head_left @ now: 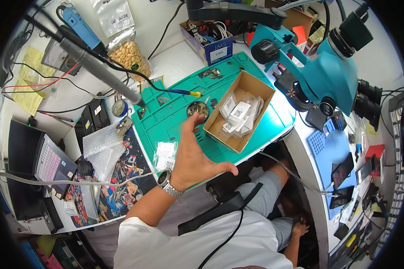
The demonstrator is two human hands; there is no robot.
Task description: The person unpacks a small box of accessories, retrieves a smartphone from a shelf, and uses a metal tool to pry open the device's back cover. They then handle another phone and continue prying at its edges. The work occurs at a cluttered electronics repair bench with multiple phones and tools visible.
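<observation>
My left hand (191, 154), with a metal-banded watch (164, 181) on its wrist, reaches over the green work mat (175, 96). Its thumb is stretched out to the right, well apart from the fingers, and I see nothing in its grip. The fingertips are at the lower edge of a small round dish (203, 109) with small bits in it; contact is unclear. Right of the hand stands an open cardboard box (215, 130) holding several clear packets with white labels (239, 111). My right hand (300, 228) hangs low beside my leg, fingers loosely apart, seemingly with nothing.
A teal microscope (327, 85) stands at the right. A screwdriver-like tool with a yellow tip (195, 94) lies above the dish. Labelled packets (166, 154) lie left of my hand. A grey cable (67, 182) crosses the left side. Behind sits a bag of nuts (130, 58).
</observation>
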